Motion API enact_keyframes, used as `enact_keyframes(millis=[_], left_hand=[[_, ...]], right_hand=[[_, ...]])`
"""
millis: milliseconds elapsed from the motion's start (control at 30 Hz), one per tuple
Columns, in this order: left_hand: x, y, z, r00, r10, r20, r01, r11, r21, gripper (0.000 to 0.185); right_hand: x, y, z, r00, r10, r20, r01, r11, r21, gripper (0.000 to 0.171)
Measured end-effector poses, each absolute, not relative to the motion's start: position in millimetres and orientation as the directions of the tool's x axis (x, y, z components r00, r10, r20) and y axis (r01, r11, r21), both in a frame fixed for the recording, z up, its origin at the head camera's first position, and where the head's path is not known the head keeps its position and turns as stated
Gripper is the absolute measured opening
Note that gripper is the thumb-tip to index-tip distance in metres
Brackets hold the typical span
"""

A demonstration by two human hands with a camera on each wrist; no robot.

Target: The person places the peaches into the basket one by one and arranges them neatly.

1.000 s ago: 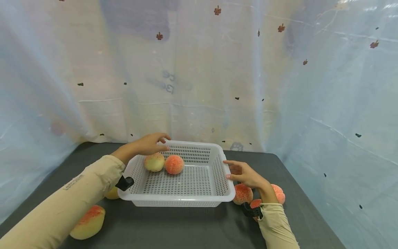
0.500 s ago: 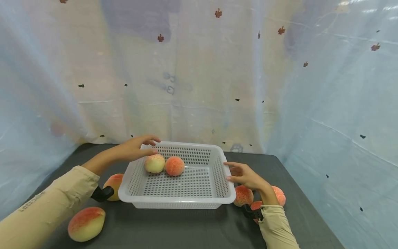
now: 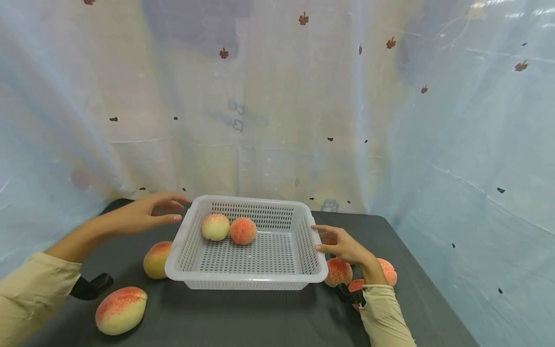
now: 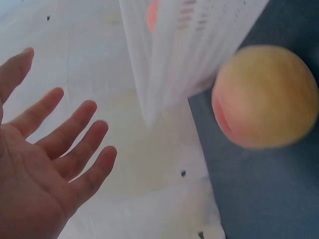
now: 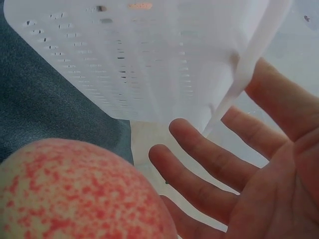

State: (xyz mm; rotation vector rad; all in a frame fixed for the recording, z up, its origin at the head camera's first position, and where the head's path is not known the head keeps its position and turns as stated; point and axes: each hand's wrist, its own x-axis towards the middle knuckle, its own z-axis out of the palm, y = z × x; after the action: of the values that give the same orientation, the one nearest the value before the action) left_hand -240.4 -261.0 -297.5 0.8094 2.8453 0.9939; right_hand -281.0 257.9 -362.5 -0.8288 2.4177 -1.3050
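Left hand [image 3: 145, 214] open, hovering left of white basket [image 3: 247, 282]; right hand [image 3: 342, 243] open, seemingly touching its right rim. Two peaches [image 3: 230, 229] inside. Risk: nudging the light basket, rolling fruit.

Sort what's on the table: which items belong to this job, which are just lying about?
In the job:
white perforated plastic basket
two round peaches inside it
five loose peaches beside it
left hand
right hand

Lying about:
pale spotted backdrop curtain
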Motion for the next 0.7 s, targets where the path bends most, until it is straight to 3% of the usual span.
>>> enact_keyframes(millis=[233, 467, 700], left_hand=[[-231.4, -290.5, -306.7, -0.865, 0.499, 0.056, 0.41, 0.637, 0.653, 0.057], [-234.9, -315.1, -321.6, -0.815, 0.578, -0.049, 0.377, 0.592, 0.712, 0.057], [-242.1, -333.3, -342.4, -0.774, 0.632, -0.039, 0.407, 0.544, 0.734, 0.064]], right_hand=[[-281.0, 257.9, -363.0, -0.797, -0.602, 0.036, -0.358, 0.424, -0.832, 0.068], [-282.4, 258.8, -366.0, -0.798, -0.602, 0.041, -0.362, 0.423, -0.831, 0.067], [-282.8, 258.6, -366.3, -0.804, -0.594, 0.03, -0.343, 0.421, -0.84, 0.067]])
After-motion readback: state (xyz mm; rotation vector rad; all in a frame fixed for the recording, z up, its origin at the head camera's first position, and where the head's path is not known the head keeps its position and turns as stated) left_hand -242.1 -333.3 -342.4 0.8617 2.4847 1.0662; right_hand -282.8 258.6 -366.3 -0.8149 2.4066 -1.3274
